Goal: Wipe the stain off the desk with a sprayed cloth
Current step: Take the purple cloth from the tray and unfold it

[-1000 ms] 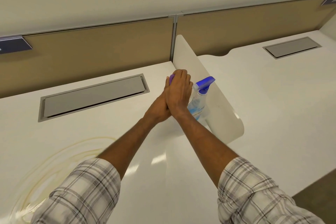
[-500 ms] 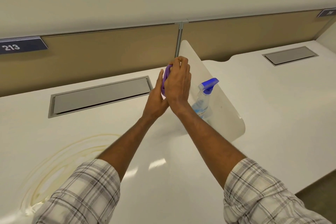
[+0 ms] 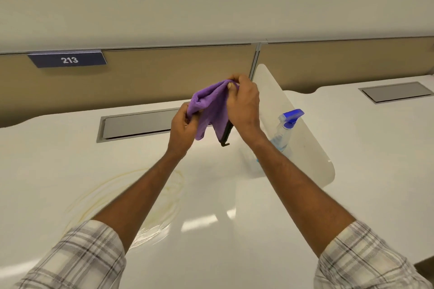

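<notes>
Gripping one purple cloth [image 3: 211, 110] in two hands, left hand [image 3: 182, 128], right hand [image 3: 244, 103]

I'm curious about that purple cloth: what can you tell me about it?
The purple cloth looks like soft, fuzzy microfibre with a dark edge or tag at its lower right. It is held up above the white desk, partly unfolded and hanging in loose folds, pinched by the left hand and the right hand.

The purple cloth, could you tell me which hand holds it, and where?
Both: the right hand pinches the purple cloth at its top edge, the left hand its lower left edge.
</notes>
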### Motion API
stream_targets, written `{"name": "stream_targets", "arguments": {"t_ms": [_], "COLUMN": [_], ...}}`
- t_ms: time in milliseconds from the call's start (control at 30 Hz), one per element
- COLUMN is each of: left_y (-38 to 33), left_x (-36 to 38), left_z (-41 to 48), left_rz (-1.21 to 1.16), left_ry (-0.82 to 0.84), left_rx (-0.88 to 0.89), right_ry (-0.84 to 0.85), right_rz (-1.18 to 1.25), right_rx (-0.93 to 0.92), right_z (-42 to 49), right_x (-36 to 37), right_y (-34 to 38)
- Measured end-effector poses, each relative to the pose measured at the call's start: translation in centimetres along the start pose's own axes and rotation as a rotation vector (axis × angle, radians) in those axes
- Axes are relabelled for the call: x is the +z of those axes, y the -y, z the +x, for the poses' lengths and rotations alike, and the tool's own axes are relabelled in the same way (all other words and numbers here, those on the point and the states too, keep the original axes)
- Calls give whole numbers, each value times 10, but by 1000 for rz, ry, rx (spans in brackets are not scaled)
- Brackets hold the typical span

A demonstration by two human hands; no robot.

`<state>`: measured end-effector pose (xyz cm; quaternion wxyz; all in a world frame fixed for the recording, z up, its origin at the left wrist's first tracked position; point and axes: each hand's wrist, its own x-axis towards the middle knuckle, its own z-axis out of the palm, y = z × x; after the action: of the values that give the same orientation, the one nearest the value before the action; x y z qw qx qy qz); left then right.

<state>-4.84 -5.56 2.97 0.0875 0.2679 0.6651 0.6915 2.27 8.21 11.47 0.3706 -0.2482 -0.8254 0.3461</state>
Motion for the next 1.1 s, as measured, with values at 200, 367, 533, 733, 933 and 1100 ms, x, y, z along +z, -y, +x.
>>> {"name": "stream_targets", "arguments": {"t_ms": [200, 367, 533, 733, 933, 1100], "left_y": [-33, -61, -74, -78, -67, -86], "left_x": [-81, -141, -189, -226, -204, -222], "left_z": [-14, -43, -76, -109, -123, -108], "left_rz": [176, 245, 295, 520, 765, 720], "left_ry": [129, 288, 273, 413, 527, 594], "left_rx": [-54, -200, -286, -366, -172, -99], "right_ry": [362, 651, 838, 943, 991, 978], "right_rz": [208, 284, 377, 254, 42, 105], "right_rx": [113, 159, 94, -199, -401, -345], "right_z": [-26, -68, -111, -126, -140, -137], "right_x": [0, 13, 31, 55, 73, 62], "right_y": [-8, -4, 17, 65, 104, 110]}}
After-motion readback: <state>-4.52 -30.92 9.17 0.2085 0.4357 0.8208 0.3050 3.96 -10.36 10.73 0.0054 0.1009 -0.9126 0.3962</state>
